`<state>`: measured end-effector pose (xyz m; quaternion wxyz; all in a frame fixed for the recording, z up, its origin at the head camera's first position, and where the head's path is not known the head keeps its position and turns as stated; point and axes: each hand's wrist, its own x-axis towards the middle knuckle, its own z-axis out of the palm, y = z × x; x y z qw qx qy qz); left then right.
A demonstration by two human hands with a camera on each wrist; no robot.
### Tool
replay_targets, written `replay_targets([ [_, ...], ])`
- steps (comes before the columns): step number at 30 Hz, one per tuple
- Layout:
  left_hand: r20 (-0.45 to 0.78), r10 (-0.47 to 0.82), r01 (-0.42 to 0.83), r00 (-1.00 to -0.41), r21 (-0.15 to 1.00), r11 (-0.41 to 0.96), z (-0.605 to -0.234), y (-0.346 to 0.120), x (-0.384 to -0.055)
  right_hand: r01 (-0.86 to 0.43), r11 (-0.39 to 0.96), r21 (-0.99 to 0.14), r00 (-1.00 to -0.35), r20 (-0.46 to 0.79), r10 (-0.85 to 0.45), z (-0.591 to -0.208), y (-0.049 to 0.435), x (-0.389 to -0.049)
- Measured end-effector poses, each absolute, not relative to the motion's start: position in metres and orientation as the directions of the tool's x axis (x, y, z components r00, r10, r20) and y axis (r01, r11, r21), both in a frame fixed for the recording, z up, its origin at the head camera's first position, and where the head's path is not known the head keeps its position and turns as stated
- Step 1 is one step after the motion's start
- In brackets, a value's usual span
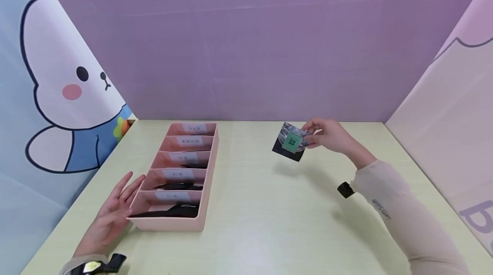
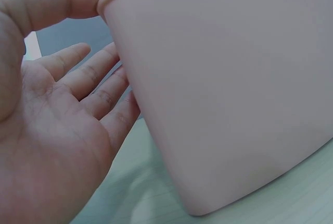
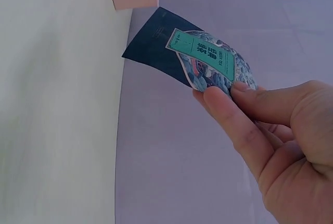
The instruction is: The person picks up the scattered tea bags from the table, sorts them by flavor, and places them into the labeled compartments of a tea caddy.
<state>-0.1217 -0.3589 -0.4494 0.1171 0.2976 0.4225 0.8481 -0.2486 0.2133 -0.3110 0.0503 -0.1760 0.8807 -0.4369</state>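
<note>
My right hand (image 1: pixel 329 137) pinches a tea sachet (image 1: pixel 291 142) by one edge, between thumb and fingers, raised over the right half of the table. The sachet is dark with a patterned picture and a green label; "GREEN TEA" reads on it in the right wrist view. On the left stands a pink divided box (image 1: pixel 208 189) with white labels on its compartments. Beside the box's near left corner is my left hand (image 1: pixel 108 219), its thumb at the rim and its loosely extended fingers against the side wall, as the left wrist view shows.
Black packets (image 1: pixel 182 211) lie in the front compartment, and more dark packets (image 1: pixel 179 186) show in the one behind. The pale table (image 1: pixel 254 206) meets a purple backdrop (image 1: pixel 250 61) at the back. Printed cloth panels flank both sides.
</note>
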Motion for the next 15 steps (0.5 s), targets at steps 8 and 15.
replay_targets([
  [8, 0.432, 0.467, 0.058, -0.772, 0.779, -0.624, -0.449, -0.359, -0.123, -0.286, 0.527, -0.801, -0.927, 0.091, -0.364, -0.305, 0.190, -0.254],
  [15, 0.439, 0.479, 0.034, -0.760, 0.763, -0.645, -0.451, -0.361, -0.125, -0.278, 0.508, -0.815, -0.931, 0.099, -0.351, -0.303, 0.170, -0.266],
])
